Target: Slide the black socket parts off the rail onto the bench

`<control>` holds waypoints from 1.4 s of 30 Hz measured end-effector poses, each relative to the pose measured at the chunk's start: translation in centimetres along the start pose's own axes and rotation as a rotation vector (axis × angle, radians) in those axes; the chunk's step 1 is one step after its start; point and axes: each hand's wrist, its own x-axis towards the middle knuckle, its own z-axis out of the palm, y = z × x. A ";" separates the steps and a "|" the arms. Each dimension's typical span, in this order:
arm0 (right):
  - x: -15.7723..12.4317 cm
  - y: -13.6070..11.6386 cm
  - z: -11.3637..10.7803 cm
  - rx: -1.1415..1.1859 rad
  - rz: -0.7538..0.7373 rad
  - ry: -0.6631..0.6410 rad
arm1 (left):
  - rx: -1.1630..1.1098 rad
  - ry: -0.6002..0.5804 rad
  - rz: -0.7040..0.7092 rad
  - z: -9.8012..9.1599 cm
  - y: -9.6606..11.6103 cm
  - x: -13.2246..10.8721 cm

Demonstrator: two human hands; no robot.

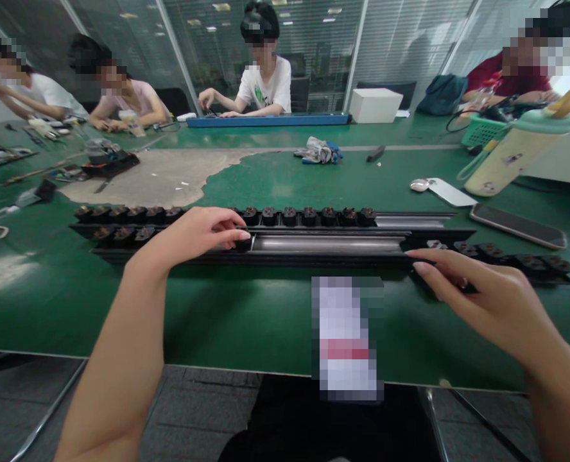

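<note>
Two black rails lie lengthwise on the green bench, one behind the other. On the near rail (333, 260), the left hand (207, 230) bends down, and its thumb and fingertips are closed around a small black module (242, 244), which sits in the channel at the left end of a bare metallic stretch. The right hand (477, 276) has its thumb and index finger at the right end of this same rail; whether they pinch it or only touch it, I cannot tell. Three black modules (122, 233) show in the near rail, left of the left wrist. Behind it, the far rail (414, 221) carries a long row of similar modules, with a bare part at its right. Beyond the right hand, one more black strip (530, 262) with modules lies on the bench (246, 321). A smartphone (518, 226) rests near it, and a crumpled glove (318, 151) lies farther back. Four other people sit around the bench.
</note>
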 end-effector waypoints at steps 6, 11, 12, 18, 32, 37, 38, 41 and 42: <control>6.5 -3.2 2.4 0.071 -0.242 -0.177 | -0.118 0.138 0.142 2.2 1.3 0.7; 12.7 -6.9 6.2 0.004 -0.363 -0.349 | -0.166 0.148 0.213 3.9 2.4 1.2; 13.6 -7.8 6.9 -0.013 -0.374 -0.373 | -0.170 0.140 0.230 4.1 2.5 1.3; 15.8 -12.2 9.6 -0.147 -0.437 -0.444 | -0.023 0.193 0.269 3.6 1.7 1.3; 15.1 -6.9 7.8 -0.053 -0.404 -0.488 | 0.260 0.158 0.073 1.7 -0.7 1.1; 12.7 -1.1 5.8 -0.049 -0.294 -0.463 | 0.260 0.169 0.061 1.3 -0.6 0.8; 12.2 0.3 5.3 -0.056 -0.260 -0.452 | 0.264 0.173 0.058 1.3 -0.6 0.7; 10.6 4.2 3.7 -0.062 -0.185 -0.425 | 0.272 0.170 0.060 1.3 -0.6 0.7; 10.1 5.3 3.0 -0.062 -0.162 -0.420 | 0.273 0.167 0.063 1.3 -0.7 0.7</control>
